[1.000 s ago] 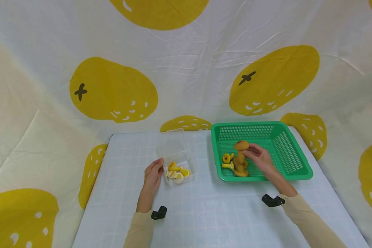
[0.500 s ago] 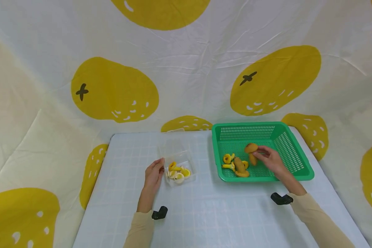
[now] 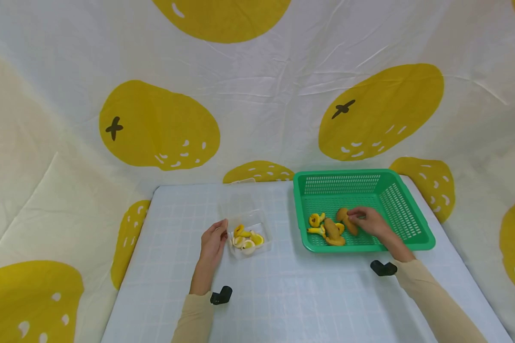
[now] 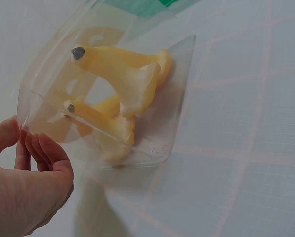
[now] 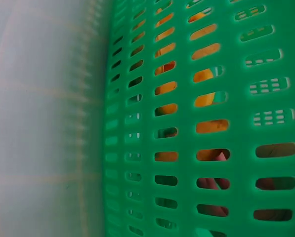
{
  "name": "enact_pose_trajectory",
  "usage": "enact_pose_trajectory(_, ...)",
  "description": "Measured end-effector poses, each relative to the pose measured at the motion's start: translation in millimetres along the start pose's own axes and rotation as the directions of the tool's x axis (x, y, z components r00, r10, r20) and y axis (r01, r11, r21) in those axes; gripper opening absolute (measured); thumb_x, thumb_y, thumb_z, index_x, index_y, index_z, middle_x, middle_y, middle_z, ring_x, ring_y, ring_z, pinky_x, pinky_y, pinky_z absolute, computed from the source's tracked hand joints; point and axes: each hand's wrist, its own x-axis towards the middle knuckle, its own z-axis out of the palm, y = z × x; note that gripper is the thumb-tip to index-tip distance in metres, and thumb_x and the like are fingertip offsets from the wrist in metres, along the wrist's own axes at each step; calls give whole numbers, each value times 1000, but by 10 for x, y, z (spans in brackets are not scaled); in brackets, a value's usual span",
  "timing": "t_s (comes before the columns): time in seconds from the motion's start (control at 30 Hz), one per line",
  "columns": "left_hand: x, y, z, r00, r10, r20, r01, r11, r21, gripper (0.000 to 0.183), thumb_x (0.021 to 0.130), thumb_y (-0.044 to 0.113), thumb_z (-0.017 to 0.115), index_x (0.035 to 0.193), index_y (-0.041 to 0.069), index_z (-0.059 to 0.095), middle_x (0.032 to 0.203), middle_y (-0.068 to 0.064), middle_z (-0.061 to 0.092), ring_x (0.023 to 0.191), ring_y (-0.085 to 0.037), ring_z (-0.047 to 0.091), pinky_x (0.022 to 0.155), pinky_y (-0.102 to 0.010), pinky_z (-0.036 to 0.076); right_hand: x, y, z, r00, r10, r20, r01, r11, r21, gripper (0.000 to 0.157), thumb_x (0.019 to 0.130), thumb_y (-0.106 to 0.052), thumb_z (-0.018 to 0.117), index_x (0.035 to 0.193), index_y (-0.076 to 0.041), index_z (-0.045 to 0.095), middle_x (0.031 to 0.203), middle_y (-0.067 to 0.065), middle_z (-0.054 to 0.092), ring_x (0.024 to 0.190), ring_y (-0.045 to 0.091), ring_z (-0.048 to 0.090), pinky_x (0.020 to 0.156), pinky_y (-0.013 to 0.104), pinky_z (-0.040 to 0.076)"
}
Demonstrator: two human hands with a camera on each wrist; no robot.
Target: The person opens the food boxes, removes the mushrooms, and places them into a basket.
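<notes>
My left hand (image 3: 212,243) pinches the left side of a clear plastic box (image 3: 263,220); the left wrist view shows thumb and fingertips at its edge. Several yellow and whitish mushrooms (image 4: 132,84) lie in the box. On the right stands a green basket (image 3: 412,242). Inside it, my right hand (image 3: 369,221) holds a brown mushroom (image 3: 346,220) low by its stem, at the basket floor. A second brown mushroom (image 3: 334,233) lies to its left, among small yellow mushrooms (image 3: 314,220). In the right wrist view the basket wall hides most of the hand.
The box's clear lid (image 3: 236,202) is folded back behind it. A pale checked cloth (image 3: 274,295) covers the table. Behind hangs a white curtain (image 3: 266,114) with yellow fruit prints, close to the table's back edge.
My right hand has lifted the brown mushroom off the other one, carried it to the right and lowered it to the basket floor. The left hand and the box have stayed put.
</notes>
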Motion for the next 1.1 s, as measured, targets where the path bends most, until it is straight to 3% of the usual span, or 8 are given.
enact_pose_trajectory(0.23, 10, -19, 8, 1000, -10, 0, 10, 1000, -1, 31, 100, 18, 71, 121, -3, 62, 107, -8, 62, 93, -18, 54, 73, -19, 48, -17, -33, 9, 1000, 10, -24, -11, 999, -42, 27, 102, -9, 63, 118, 13, 65, 107, 27, 69, 101, 43, 65, 77, 41, 55)
enact_pose_trajectory(0.37, -3, -4, 10, 1000, -7, -6, 7, 1000, 2, 31, 100, 18, 71, 121, -4, 62, 109, -8, 61, 93, -18, 54, 73, -19, 48, -51, -145, 22, 995, -7, -95, 1, 998, -62, 25, 101, -10, 64, 113, 12, 66, 103, 26, 69, 96, 40, 66, 73, 38, 54)
enact_pose_trajectory(0.5, -5, 19, -5, 1000, 1, -6, -1, 1000, -10, 28, 100, 16, 70, 118, -3, 62, 107, -8, 62, 91, -18, 54, 72, -19, 48, -66, -311, 61, 991, -50, -124, 44, 998, -52, 26, 103, -14, 63, 113, 9, 68, 106, 25, 70, 100, 42, 66, 78, 44, 56)
enact_pose_trajectory(0.73, 5, 10, -18, 1000, -3, 7, 3, 1000, -3, 30, 100, 18, 70, 120, -2, 61, 113, -11, 62, 93, -18, 54, 74, -19, 49, -64, -562, 159, 994, -61, -91, 68, 994, 79, 29, 106, -16, 59, 120, 9, 65, 112, 26, 69, 107, 43, 66, 87, 49, 57)
enact_pose_trajectory(0.97, -2, 1, -3, 1000, -6, 0, 6, 1000, -8, 29, 100, 17, 70, 120, -2, 62, 114, -12, 61, 94, -18, 55, 75, -19, 49, -55, -777, 285, 992, -121, -35, 126, 962, 243, 34, 106, -18, 60, 125, 11, 61, 118, 29, 66, 109, 43, 66, 90, 52, 56)
enact_pose_trajectory(1.1, -8, 4, 6, 1000, -7, -7, 7, 1000, -1, 28, 100, 17, 70, 120, -2, 62, 114, -12, 61, 93, -18, 55, 74, -19, 49, -32, -924, 369, 992, -126, -21, 127, 952, 280, 33, 106, -18, 61, 124, 9, 62, 115, 23, 67, 109, 41, 66, 89, 44, 58)
